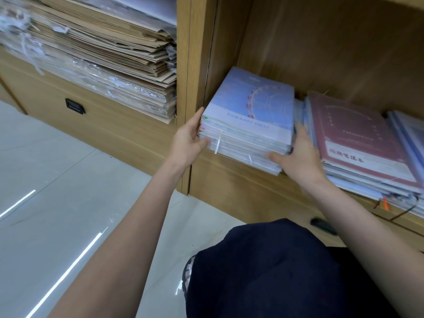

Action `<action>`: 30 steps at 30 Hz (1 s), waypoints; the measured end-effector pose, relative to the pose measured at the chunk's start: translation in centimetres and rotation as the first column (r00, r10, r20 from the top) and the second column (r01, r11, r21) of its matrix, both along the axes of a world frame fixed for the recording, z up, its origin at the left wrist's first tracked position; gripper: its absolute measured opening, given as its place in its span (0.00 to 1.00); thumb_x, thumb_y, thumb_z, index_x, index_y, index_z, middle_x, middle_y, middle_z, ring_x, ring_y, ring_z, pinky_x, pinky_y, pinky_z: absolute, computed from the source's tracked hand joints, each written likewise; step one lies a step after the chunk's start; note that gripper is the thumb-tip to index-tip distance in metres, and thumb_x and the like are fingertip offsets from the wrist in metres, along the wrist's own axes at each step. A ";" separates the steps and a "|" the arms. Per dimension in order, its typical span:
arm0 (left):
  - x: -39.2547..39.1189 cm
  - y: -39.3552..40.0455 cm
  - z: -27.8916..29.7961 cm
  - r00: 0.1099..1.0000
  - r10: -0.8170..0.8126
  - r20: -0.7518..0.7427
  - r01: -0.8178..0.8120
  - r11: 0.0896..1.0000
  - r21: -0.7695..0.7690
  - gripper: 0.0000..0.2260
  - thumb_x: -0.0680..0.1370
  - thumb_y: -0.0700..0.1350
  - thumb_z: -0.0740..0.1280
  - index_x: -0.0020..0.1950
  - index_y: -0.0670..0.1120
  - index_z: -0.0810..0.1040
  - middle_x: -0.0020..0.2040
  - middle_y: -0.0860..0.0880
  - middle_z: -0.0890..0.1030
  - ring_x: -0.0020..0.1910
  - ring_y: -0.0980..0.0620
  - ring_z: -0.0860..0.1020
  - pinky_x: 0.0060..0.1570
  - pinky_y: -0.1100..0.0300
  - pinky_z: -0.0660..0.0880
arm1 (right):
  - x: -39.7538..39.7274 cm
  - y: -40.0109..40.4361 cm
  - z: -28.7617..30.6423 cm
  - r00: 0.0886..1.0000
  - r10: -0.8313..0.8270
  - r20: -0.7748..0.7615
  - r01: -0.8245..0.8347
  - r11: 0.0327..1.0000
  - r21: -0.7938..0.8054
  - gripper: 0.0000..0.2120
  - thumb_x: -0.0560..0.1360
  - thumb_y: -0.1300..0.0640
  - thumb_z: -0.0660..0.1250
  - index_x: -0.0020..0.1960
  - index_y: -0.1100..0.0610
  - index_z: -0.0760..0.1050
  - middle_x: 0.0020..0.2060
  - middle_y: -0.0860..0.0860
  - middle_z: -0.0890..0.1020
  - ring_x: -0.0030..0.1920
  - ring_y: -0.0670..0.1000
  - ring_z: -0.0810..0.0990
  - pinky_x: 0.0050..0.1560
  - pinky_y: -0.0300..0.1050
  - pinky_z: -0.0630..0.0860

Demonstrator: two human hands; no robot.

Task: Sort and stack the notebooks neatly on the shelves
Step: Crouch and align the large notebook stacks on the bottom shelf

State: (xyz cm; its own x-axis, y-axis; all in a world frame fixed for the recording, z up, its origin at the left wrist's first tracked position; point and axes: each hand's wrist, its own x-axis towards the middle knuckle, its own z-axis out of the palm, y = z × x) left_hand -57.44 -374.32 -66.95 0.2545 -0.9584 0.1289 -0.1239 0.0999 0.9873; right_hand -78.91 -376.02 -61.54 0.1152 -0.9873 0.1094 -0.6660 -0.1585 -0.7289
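The blue-covered notebook stack [249, 120] lies flat at the left end of the shelf [231, 177], long axis running back into the compartment, its front corner overhanging the edge. The left hand [189, 140] grasps its left side and the right hand [298, 157] its right, fingers curled against the edges. The maroon-topped pile [358, 138] lies just beside it, to the right.

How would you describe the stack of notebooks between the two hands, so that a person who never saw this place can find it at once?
Look in the open wooden shelf compartment to the right of the piled brown paper bags. At its left end stands a stack of notebooks, with the left hand and right hand on its two sides. Its top cover is pale blue with a Ferris wheel, unlike the dark red notebook beside it.
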 end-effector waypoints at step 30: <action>-0.1 -0.1 0.8 0.969 0.218 0.117 -0.213 0.976 -0.056 0.15 0.78 0.36 0.64 0.64 0.45 0.75 0.56 0.53 0.79 0.54 0.60 0.77 0.57 0.63 0.73 | -0.6 -0.4 -2.7 0.987 -0.125 -0.098 0.110 0.984 -0.143 0.25 0.74 0.53 0.69 0.70 0.56 0.69 0.57 0.62 0.79 0.44 0.50 0.65 0.53 0.48 0.71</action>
